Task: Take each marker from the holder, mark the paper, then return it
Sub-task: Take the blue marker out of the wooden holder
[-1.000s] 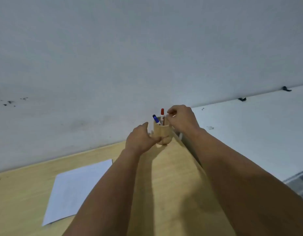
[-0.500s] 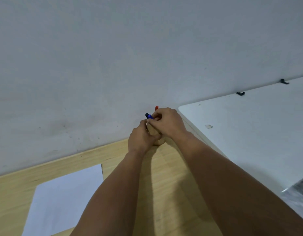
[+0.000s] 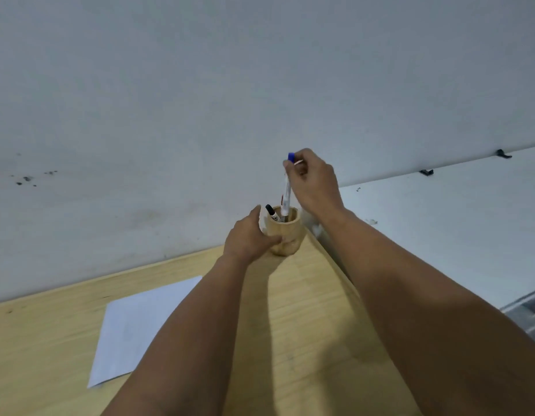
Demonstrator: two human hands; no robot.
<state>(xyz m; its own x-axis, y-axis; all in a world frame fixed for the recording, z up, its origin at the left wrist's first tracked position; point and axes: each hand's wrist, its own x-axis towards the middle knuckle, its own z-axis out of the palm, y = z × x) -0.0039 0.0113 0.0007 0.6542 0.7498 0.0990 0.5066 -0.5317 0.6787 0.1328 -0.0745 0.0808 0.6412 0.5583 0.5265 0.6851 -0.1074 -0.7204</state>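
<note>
1. At the far corner of the wooden bench [image 3: 305,340], against a pale grey wall [image 3: 230,85], my left hand [image 3: 248,238] wraps the side of the round wooden holder [image 3: 285,237], fingers curled across its front and thumb raised by the rim.
2. My right hand [image 3: 312,183] hovers above the holder, fingertips pinched on the upper end of the blue-capped marker [image 3: 286,193], just below its cap.
3. That marker hangs nearly upright, blue cap on top, its lower end at the holder's mouth; whether the tip has cleared the rim I cannot tell.
4. A black-capped marker [image 3: 271,212] leans out of the holder toward the left, its cap just above the rim.
5. A sliver of red shows behind the lifted marker's barrel, too small to make out.
6. A white sheet of paper [image 3: 140,325] lies flat on the bench to the lower left, well apart from the holder, its right edge hidden under my left forearm.
7. A white surface [image 3: 455,235] adjoins the bench on the right, with two small dark clips [image 3: 426,172] along its far edge by the wall.
8. Dark specks [image 3: 27,178] mark the wall at far left.
</note>
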